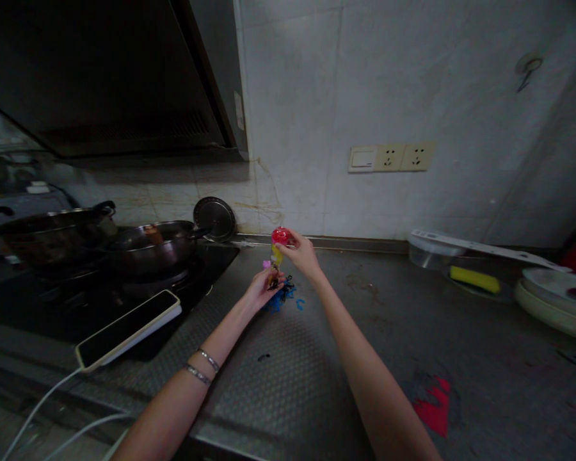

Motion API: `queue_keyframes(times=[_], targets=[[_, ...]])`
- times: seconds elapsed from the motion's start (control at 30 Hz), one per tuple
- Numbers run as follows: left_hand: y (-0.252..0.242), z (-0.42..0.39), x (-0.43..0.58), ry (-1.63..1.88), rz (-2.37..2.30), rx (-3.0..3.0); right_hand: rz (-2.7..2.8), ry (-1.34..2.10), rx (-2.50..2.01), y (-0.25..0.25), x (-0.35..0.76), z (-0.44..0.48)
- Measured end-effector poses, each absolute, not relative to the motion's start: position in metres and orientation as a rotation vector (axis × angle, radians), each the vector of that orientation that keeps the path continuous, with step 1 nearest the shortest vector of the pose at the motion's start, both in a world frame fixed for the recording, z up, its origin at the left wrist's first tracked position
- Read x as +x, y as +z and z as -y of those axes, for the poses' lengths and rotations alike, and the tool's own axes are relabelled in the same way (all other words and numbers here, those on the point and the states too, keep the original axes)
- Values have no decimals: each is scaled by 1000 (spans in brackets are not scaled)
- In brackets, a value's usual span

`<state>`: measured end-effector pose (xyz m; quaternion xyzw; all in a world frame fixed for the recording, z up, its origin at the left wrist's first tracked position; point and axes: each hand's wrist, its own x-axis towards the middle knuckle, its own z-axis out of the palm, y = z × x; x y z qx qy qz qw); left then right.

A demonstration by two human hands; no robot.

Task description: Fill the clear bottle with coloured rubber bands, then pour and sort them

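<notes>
My right hand point(300, 253) is closed in a pinch on a small thing with a glossy red round top point(280, 235) and a yellow, partly clear section below. It stands roughly upright above the counter. Around its lower end my left hand point(263, 288) has its fingers curled, with dark bits and a pink piece point(267, 264) by them. What the thing is exactly, I cannot make out. Just beneath my hands lies a loose heap of small blue pieces point(277, 302) and black curly ones. A single blue piece point(300, 305) rests to the right of the heap.
Left, a phone point(129, 330) with a cable leans near the cooktop, which carries a pan point(156, 250) and a wok point(52, 234). A round metal lid point(214, 219) leans on the wall. Right are a plastic tub point(429, 251), yellow sponge point(475, 280), stacked dishes point(557, 307) and a red patch point(434, 406).
</notes>
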<state>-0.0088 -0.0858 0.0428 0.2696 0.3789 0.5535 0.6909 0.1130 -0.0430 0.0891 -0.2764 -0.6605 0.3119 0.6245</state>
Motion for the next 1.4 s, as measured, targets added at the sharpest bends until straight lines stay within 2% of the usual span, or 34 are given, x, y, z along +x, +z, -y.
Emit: queue_keyframes(times=[0.4, 0.67, 1.03, 1.4], targets=[[39, 87, -15, 1259, -966, 689, 1571, 671, -660, 103, 115, 52], [41, 85, -15, 1281, -742, 721, 1408, 821, -550, 97, 112, 44], [32, 77, -20, 1282, -842, 570, 1368, 831, -574, 95, 115, 43], [40, 81, -17, 1224, -742, 367, 1431, 891, -578, 103, 117, 47]])
